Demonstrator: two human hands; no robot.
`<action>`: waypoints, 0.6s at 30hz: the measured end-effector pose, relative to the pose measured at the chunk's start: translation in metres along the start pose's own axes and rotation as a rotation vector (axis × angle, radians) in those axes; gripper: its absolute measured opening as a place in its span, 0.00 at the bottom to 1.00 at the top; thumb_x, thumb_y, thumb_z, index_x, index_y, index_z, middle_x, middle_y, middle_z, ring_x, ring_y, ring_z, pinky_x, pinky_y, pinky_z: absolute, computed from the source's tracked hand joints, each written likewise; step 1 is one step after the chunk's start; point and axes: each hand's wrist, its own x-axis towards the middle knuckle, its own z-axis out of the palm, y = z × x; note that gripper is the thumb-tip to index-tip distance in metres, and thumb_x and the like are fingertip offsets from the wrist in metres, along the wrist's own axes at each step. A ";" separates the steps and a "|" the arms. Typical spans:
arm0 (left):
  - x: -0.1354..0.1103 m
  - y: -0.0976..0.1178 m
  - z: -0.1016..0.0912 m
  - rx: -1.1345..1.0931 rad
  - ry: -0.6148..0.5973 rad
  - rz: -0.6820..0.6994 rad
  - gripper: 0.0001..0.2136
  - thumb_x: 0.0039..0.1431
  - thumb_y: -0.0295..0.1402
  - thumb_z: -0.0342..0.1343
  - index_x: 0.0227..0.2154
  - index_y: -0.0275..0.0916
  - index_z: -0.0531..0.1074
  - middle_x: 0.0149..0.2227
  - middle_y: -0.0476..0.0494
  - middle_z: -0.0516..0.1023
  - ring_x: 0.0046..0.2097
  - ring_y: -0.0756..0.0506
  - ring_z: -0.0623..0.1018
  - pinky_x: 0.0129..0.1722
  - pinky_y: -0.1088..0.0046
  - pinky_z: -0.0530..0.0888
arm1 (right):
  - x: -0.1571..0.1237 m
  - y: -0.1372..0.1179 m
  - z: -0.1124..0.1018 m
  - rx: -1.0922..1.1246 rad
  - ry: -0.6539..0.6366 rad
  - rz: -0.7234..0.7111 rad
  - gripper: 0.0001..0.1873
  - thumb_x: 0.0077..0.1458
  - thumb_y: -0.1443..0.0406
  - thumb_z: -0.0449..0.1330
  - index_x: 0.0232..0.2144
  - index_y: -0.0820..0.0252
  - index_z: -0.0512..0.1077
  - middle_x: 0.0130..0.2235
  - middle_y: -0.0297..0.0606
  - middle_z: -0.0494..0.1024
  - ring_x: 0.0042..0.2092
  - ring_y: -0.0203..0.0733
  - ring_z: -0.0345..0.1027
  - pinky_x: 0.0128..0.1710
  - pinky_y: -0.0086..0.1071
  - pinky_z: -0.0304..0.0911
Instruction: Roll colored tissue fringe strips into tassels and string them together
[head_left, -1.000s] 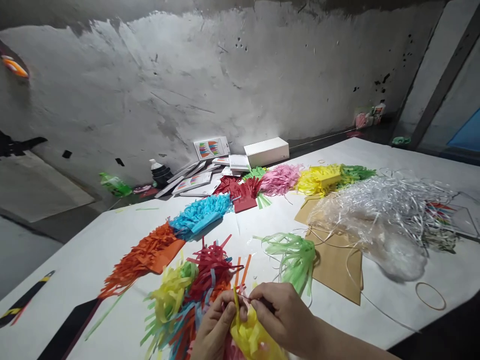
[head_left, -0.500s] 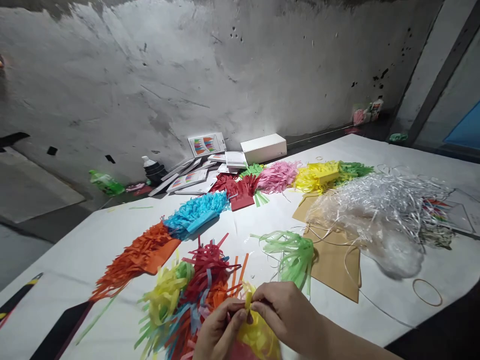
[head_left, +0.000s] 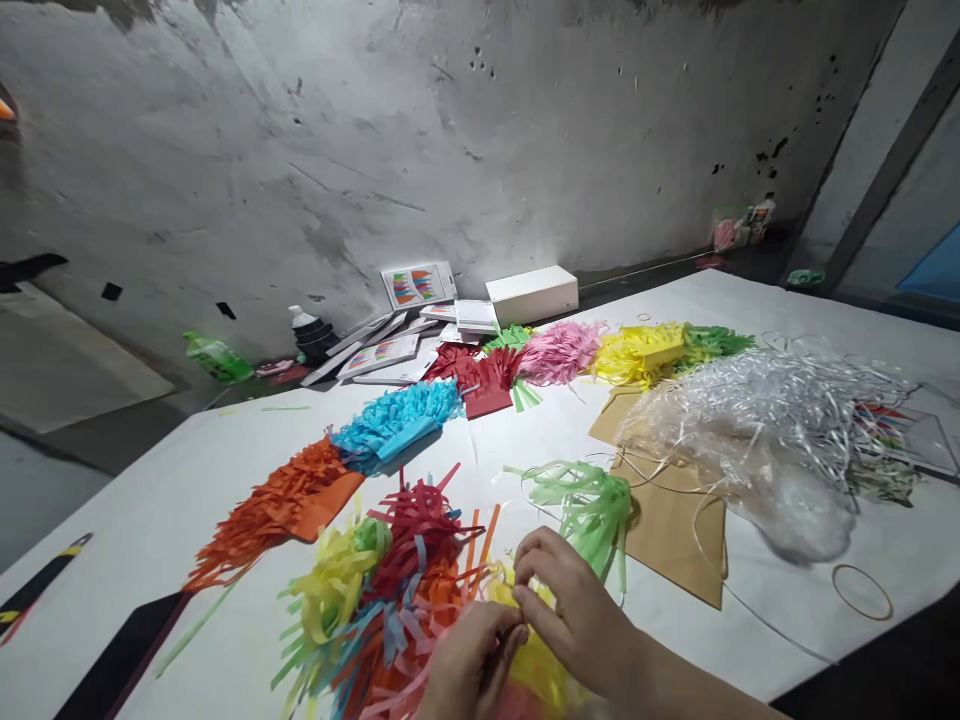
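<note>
At the bottom of the head view, my left hand [head_left: 472, 660] and my right hand [head_left: 574, 610] meet with fingers closed over the top of a yellow paper tassel [head_left: 536, 670]. Its strips hang below and behind my fingers; the pinched part is hidden. To the left lies a pile of finished-looking tassels: a yellow one [head_left: 330, 590], a dark red one [head_left: 416, 535] and orange and pink strips [head_left: 427, 590]. Just beyond my right hand rests a light green tassel [head_left: 589, 505], its strips spread on the white table [head_left: 480, 450].
Stacks of fringed paper in orange [head_left: 281, 510], blue [head_left: 397, 425], red [head_left: 487, 385], pink [head_left: 559, 350] and yellow [head_left: 637, 352] form an arc. Silver tinsel [head_left: 780, 400] and brown cardboard [head_left: 675, 540] lie right. A black-handled tool [head_left: 124, 655] is at left. A white box [head_left: 532, 293] stands behind.
My hands have shifted slightly right, and the right hand has risen and turned. The yellow twisted top that showed between my fingers is now covered.
</note>
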 end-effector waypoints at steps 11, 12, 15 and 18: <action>-0.005 0.008 0.030 -0.293 0.267 -0.152 0.40 0.61 0.41 0.56 0.71 0.50 0.43 0.57 0.38 0.69 0.38 0.48 0.76 0.45 0.71 0.74 | -0.010 0.000 0.008 0.141 -0.246 0.054 0.06 0.67 0.63 0.53 0.43 0.57 0.68 0.29 0.29 0.68 0.28 0.35 0.61 0.30 0.28 0.56; -0.006 0.010 0.033 -0.307 0.255 -0.156 0.40 0.61 0.41 0.55 0.72 0.49 0.40 0.57 0.38 0.68 0.41 0.47 0.77 0.47 0.70 0.74 | -0.011 -0.002 0.009 0.107 -0.261 0.040 0.06 0.66 0.64 0.52 0.42 0.56 0.68 0.31 0.31 0.70 0.30 0.36 0.63 0.32 0.28 0.57; -0.008 0.014 0.037 -0.382 0.221 -0.200 0.42 0.61 0.44 0.55 0.72 0.45 0.39 0.57 0.37 0.70 0.48 0.43 0.78 0.50 0.68 0.73 | -0.010 -0.003 0.012 0.044 -0.238 0.027 0.06 0.65 0.65 0.51 0.35 0.57 0.67 0.34 0.34 0.73 0.32 0.37 0.65 0.34 0.28 0.59; -0.008 0.021 0.029 -0.421 0.279 -0.266 0.34 0.58 0.48 0.59 0.66 0.44 0.60 0.55 0.38 0.74 0.55 0.40 0.75 0.54 0.68 0.71 | -0.009 -0.001 0.009 0.099 -0.145 0.057 0.09 0.66 0.63 0.51 0.34 0.58 0.68 0.30 0.32 0.71 0.30 0.36 0.64 0.32 0.28 0.59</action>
